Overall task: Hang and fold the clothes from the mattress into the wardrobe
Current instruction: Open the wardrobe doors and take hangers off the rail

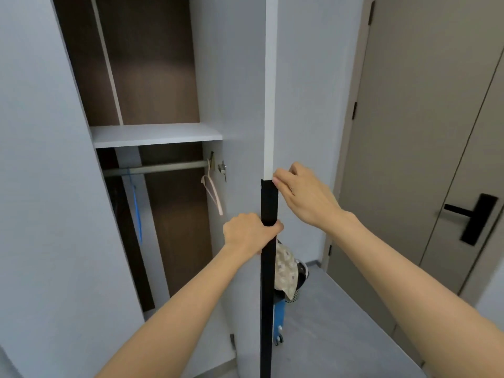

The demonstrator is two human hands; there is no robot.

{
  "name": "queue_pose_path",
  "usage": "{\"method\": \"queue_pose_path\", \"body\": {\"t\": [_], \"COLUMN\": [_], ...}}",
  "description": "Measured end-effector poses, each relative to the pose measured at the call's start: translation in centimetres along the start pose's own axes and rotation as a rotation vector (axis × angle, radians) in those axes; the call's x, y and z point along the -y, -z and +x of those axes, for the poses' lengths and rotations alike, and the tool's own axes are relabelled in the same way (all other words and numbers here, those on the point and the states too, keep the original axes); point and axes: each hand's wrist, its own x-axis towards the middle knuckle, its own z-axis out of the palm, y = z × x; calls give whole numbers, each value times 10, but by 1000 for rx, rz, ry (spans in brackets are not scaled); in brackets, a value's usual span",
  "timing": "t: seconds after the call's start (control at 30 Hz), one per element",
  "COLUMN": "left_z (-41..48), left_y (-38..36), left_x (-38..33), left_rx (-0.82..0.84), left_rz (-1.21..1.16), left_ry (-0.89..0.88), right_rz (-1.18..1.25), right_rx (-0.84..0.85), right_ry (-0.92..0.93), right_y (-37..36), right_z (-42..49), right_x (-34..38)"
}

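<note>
Through the head camera, the left hand (pixel 252 233) is wrapped tight round the long black handle strip (pixel 268 282) on the tall grey wardrobe door (pixel 270 105). Just above it, the right hand (pixel 305 196) pinches the door's edge. Left of both hands, a thin blue hanger (pixel 137 211) and a pink hanger (pixel 214 196) hang on the metal rail (pixel 155 168). A spotty beige cloth (pixel 285 271) sits below the left hand, behind the door. I think the door is being swung. Next, someone must fetch clothes.

Grey room door (pixel 409 132), black lever handle (pixel 474 218), blue suitcase (pixel 279 316)
</note>
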Motion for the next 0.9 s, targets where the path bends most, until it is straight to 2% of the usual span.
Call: {"method": "queue_pose_path", "body": {"t": [0.13,0.3,0.37,0.43,0.53,0.6,0.7,0.9], "left_z": [7,8,8,4,-3,-5,-4,-6], "left_y": [-8,-11,-11,-8,3,11,26,67], "left_x": [-19,-11,-3,9,30,49,86,174], "left_rx": [34,-9,6,45,154,140,60,-159], "left_rz": [-4,35,56,-5,-160,-221,-173,-162], "left_ry": [-9,-40,-120,-186,-209,-175,-104,135], "right_rz": [-28,55,35,31,163,204,246,364], "right_rx": [27,86,26,-104,-174,-158,-119,-84], "right_ry": [-65,-80,-64,-39,14,80,159,194], "right_y": [7,7,8,11,16,16,8,-37], "right_z": [-1,-8,-15,-21,-21,-12,9,52], "right_x": [-17,-15,-12,-4,17,37,69,128]}}
